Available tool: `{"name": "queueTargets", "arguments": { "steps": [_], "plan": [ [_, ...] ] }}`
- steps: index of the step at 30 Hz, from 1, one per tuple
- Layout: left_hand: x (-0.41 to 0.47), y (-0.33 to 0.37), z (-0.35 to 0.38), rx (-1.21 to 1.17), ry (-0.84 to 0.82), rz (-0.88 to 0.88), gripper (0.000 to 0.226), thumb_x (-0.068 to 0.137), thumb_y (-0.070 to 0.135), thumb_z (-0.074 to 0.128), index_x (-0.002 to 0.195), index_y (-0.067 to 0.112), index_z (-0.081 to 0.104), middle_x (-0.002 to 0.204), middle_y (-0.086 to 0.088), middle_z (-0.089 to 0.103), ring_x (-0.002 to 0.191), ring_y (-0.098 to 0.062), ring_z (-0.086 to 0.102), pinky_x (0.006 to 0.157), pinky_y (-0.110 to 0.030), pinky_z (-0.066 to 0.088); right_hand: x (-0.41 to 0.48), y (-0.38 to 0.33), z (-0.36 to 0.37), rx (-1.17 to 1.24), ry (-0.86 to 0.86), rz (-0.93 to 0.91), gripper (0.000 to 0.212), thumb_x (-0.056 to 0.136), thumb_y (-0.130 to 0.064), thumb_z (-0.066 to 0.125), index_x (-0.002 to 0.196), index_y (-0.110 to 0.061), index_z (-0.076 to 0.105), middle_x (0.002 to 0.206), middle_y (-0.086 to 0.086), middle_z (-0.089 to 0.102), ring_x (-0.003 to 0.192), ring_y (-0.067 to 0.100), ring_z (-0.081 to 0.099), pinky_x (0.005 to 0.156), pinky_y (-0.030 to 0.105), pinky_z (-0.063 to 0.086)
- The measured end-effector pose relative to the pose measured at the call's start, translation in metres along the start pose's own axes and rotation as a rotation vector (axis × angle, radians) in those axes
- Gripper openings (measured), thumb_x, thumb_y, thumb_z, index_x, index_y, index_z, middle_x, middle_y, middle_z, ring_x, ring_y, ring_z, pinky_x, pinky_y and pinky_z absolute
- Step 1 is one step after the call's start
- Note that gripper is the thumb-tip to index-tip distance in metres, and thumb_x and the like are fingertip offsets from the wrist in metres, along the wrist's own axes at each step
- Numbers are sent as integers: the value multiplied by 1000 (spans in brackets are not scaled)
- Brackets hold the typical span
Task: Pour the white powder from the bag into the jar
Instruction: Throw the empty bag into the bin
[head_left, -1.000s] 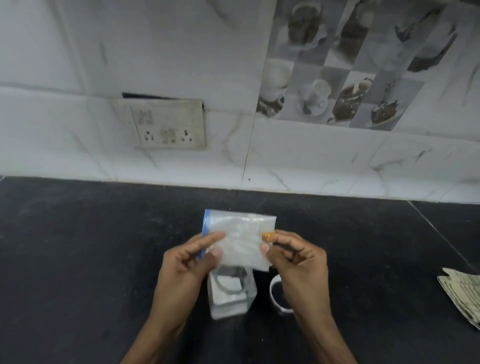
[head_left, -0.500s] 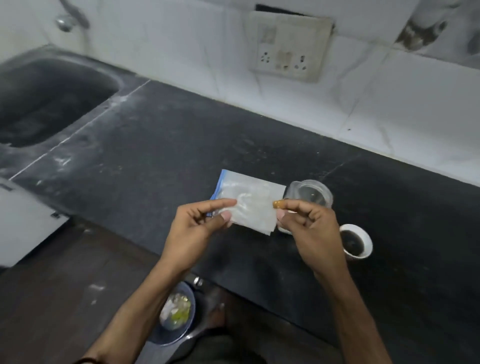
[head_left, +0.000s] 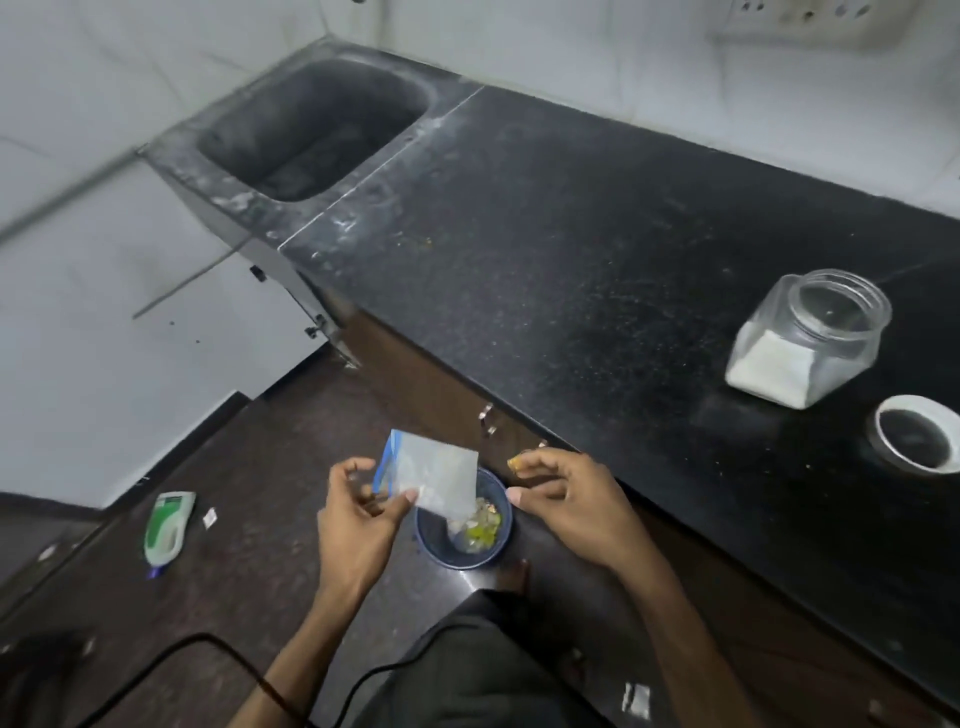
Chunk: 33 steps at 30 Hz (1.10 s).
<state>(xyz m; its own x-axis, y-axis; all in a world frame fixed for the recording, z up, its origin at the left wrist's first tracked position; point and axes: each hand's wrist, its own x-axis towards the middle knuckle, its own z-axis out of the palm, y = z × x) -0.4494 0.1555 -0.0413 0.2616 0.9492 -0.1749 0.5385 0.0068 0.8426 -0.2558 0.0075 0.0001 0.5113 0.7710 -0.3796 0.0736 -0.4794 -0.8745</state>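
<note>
Left hand (head_left: 358, 519) pinches emptied zip bag (head_left: 434, 475) over floor bin (head_left: 462, 525) for discarding; right hand (head_left: 561, 499) loose, empty.

1. A blue bin (head_left: 464, 540) with scraps inside stands on the floor, directly below and between the fingers.
2. A green and white packet (head_left: 169, 525) lies on the floor, well left of the fingers.
3. A white-rimmed lid (head_left: 917, 440) rests on the black counter (head_left: 571, 249), far right of the fingers.
4. A dark sink (head_left: 317, 124) sits well beyond the fingers.
</note>
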Motion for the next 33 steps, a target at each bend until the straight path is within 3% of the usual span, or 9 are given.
{"name": "queueTargets", "arguments": {
  "steps": [3, 6, 9, 12, 19, 25, 27, 30, 33],
  "plan": [
    [13, -34, 11, 36, 24, -83, 40, 73, 16, 88, 99, 24, 59, 77, 4, 67, 69, -6, 66, 69, -29, 55, -5, -3, 4, -47, 7, 2, 31, 82, -24, 81, 111, -29, 71, 108, -15, 71, 83, -4, 69, 67, 4, 48],
    [30, -54, 33, 84, -6, -98, 40, 73, 13, 87, 99, 20, 57, 66, 12, 61, 63, 5, 58, 76, -35, 54, -7, -7, 3, -71, 36, 18, 31, 83, -23, 80, 113, -26, 71, 107, -12, 71, 87, 1, 71, 70, 6, 49],
    [48, -65, 51, 148, -75, -124, 40, 73, 15, 85, 99, 23, 55, 69, 11, 66, 67, -6, 64, 78, -34, 53, -9, -11, 1, -70, 83, 42, 33, 83, -24, 80, 115, -26, 70, 106, -13, 71, 91, 0, 69, 71, 6, 49],
    [68, -72, 64, 229, -99, -180, 25, 74, 21, 81, 87, 26, 60, 80, 5, 73, 84, -23, 71, 79, -34, 55, -10, -15, 1, -50, 121, 72, 33, 83, -24, 80, 115, -25, 70, 105, -11, 72, 92, 2, 69, 77, 12, 53],
    [96, -80, 86, 262, -162, -174, 18, 76, 13, 79, 74, 21, 64, 77, -2, 72, 86, -27, 73, 79, -34, 55, -16, -12, 2, -12, 196, 129, 33, 84, -23, 80, 116, -23, 70, 105, -10, 73, 93, 3, 70, 86, 24, 56],
    [114, -90, 100, 318, -267, -99, 20, 80, 3, 76, 99, 4, 71, 99, -18, 75, 101, -35, 70, 90, -38, 52, -7, -12, 3, 1, 211, 148, 34, 85, -22, 79, 118, -22, 70, 105, -9, 73, 93, 3, 70, 83, 18, 56],
    [116, -92, 100, 276, -234, -69, 24, 83, 1, 72, 107, 1, 71, 105, -19, 75, 104, -34, 70, 91, -37, 51, -3, -13, 3, 13, 234, 147, 33, 85, -20, 79, 116, -21, 70, 104, -8, 73, 93, 4, 70, 85, 22, 57],
    [120, -80, 96, 116, -141, -9, 19, 89, 2, 65, 106, 8, 70, 96, -5, 73, 97, -31, 71, 82, -27, 46, 2, -13, 0, 41, 274, 126, 27, 84, -17, 79, 109, -24, 72, 100, -8, 75, 91, 2, 70, 84, 19, 56],
    [127, -50, 87, -44, -4, 116, 22, 91, 2, 62, 103, 20, 68, 94, 3, 69, 91, -16, 69, 81, -23, 50, 6, -12, -6, 70, 323, 114, 24, 84, -16, 79, 101, -32, 71, 96, -9, 76, 88, 0, 71, 79, 15, 54]
  ]
}}
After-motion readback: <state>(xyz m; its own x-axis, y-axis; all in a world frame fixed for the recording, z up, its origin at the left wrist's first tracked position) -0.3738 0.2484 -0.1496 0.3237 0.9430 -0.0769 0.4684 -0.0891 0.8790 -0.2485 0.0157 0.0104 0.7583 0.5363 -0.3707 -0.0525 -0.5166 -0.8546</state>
